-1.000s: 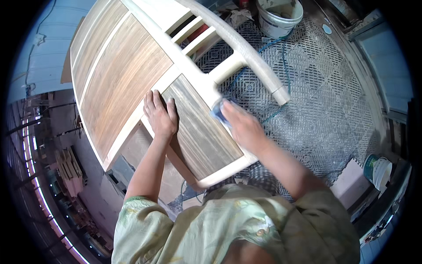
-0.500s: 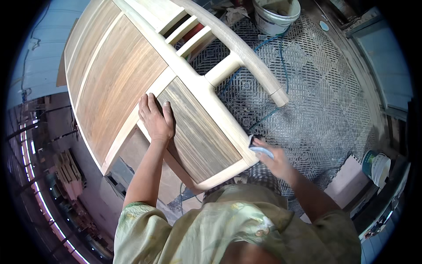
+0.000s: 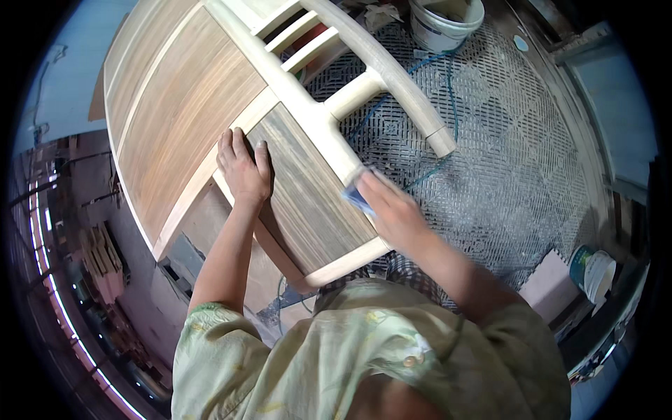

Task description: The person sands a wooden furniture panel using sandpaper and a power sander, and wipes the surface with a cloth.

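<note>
A large piece of wooden furniture lies in front of me, with pale frame rails (image 3: 297, 89) around brown-grained panels (image 3: 308, 185). My left hand (image 3: 243, 169) rests flat on it, fingers extended over a pale cross rail and thumb apart beside the nearest panel. My right hand (image 3: 396, 210) grips a sheet of sandpaper (image 3: 358, 199), bluish on the visible side, and presses it to the right-hand rail. That hand is slightly blurred, and its fingers partly cover the sheet. A curved armrest (image 3: 406, 84) juts out beyond it, joined by a short post (image 3: 353, 96).
Patterned grid matting (image 3: 518, 154) covers the floor on the right, crossed by a blue hose (image 3: 453, 105). White buckets stand at the far side (image 3: 444, 31) and at the right (image 3: 598, 276). Stacked wood pieces (image 3: 101, 255) lie at the left.
My right hand has slid the sandpaper away from me along the rail, from the near corner to farther up. My left hand stays at the same place on the furniture; the view has shifted slightly.
</note>
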Available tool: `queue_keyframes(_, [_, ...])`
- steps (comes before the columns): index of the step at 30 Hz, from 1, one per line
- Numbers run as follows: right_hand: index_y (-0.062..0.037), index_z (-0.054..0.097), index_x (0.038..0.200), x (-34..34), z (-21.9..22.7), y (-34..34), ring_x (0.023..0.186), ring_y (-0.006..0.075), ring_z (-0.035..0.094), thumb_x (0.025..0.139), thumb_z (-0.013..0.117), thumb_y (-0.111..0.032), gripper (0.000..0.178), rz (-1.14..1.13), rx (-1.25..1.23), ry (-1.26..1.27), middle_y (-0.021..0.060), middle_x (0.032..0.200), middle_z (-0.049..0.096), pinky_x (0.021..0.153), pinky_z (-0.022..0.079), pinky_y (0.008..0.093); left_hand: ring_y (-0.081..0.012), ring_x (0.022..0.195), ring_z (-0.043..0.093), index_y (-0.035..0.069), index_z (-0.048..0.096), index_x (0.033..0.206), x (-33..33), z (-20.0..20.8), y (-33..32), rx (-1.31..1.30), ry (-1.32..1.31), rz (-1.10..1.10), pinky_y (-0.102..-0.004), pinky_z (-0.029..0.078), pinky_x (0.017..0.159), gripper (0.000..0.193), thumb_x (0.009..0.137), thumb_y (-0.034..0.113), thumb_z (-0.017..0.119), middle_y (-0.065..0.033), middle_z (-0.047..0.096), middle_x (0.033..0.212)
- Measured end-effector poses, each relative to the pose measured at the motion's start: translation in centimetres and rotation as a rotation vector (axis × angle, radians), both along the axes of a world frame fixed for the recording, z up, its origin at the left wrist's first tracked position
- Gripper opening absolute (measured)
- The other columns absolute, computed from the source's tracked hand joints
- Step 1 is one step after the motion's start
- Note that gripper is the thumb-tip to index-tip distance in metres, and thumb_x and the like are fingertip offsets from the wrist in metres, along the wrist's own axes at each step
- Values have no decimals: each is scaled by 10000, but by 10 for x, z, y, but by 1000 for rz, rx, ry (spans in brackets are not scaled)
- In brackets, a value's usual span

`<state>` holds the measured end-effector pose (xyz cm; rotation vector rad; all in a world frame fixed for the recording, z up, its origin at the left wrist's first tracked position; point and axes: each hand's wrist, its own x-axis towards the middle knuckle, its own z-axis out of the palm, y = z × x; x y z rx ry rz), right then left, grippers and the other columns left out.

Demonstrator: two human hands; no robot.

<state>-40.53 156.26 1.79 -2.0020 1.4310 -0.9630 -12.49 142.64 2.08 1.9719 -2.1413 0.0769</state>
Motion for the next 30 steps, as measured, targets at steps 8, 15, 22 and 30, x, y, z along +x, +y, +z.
queue_keyframes(8, [9,610,1251,1,-2,10,1263,368,537,819,586,39,434,24,-37,50,172,1339,576,1025,479,425,-404,1423,262,-17,395,1419,-4,4,1,16,-17,12,-515,190,1174,611,966,382,493,-251,360,1475])
queue_keyframes(15, [-20,639,1185,22,25,-108,1228,317,575,778,597,37,413,75,-70,143,136,1305,615,1068,435,421,-409,1410,276,-29,409,1402,-4,6,0,-17,49,-5,-516,197,1166,616,943,361,537,-248,370,1464])
queue_keyframes(22, [-10,621,1074,61,18,-184,927,289,635,783,567,-37,297,61,-243,367,146,1095,663,877,492,389,-420,1411,275,-26,421,1396,-5,11,-1,30,121,-12,-547,195,1152,644,905,355,588,-264,360,1472])
queue_keyframes(30, [-15,612,1189,52,3,-177,1061,364,641,779,595,41,414,98,-230,358,208,1193,645,917,508,472,-434,1419,250,-64,399,1398,-3,15,3,85,142,0,-548,191,1150,672,890,324,606,-282,341,1479])
